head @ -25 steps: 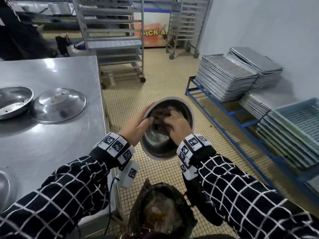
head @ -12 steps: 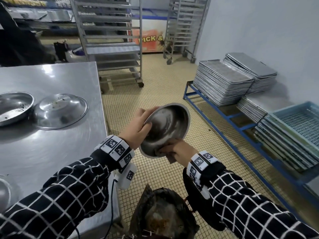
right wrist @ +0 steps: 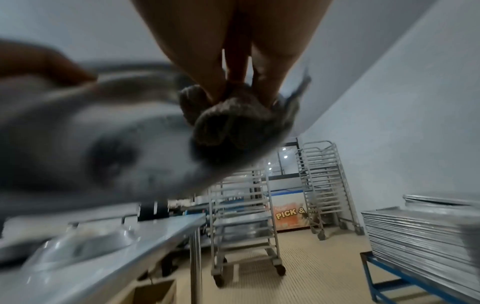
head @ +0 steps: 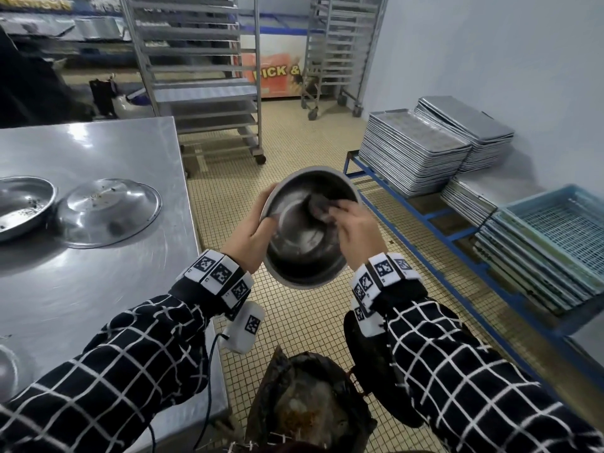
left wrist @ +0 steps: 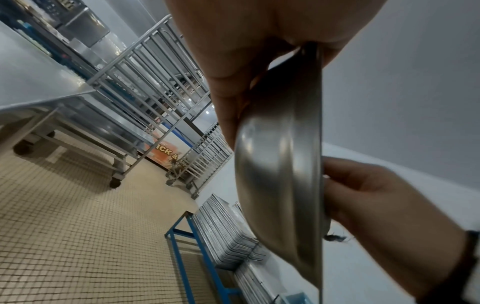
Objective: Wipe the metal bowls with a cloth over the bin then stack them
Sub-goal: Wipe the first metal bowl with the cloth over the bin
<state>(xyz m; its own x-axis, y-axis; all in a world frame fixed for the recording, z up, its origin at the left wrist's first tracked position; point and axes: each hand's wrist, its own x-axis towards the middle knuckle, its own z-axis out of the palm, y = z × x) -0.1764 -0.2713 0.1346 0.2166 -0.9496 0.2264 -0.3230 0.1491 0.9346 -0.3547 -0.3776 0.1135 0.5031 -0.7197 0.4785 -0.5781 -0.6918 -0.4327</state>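
Right now your left hand (head: 251, 233) grips the metal bowl (head: 302, 253) by its rim at about nine o'clock, thumb hooked inside the rim and fingers curled round the outside; the left wrist view shows the rim pinched between thumb and fingers (left wrist: 228, 92). You hold the bowl in the air, tilted so its opening faces you, above the tiled floor (head: 294, 148) and just beyond the bin (head: 310, 407), which sits at six o'clock in the head view with a dark liner and brownish scraps inside.

Your right hand (head: 356, 230) reaches into the bowl from about three o'clock, fingers bunched round a wadded grey cloth (head: 322, 206) and pressing it against the inner wall near the upper right of the rim. In the right wrist view the cloth (right wrist: 233, 117) is squeezed between your fingertips (right wrist: 215, 86) against the bowl's blurred inside (right wrist: 103, 144).

At nine o'clock the steel surface (head: 98, 289) carries two more metal dishes side by side near its left edge: an upright bowl (head: 19, 207) with dark specks in it, and just beside it an overturned one (head: 108, 212), dome up, also speckled. A sliver of another shiny piece (head: 8, 371) shows at the lower left edge.

At two o'clock a blue rack (head: 441, 223) bears stacks of metal baking trays (head: 415, 152), with a blue plastic crate (head: 562, 223) on further trays at three o'clock. Wheeled tray trolleys (head: 202, 76) stand at twelve o'clock.
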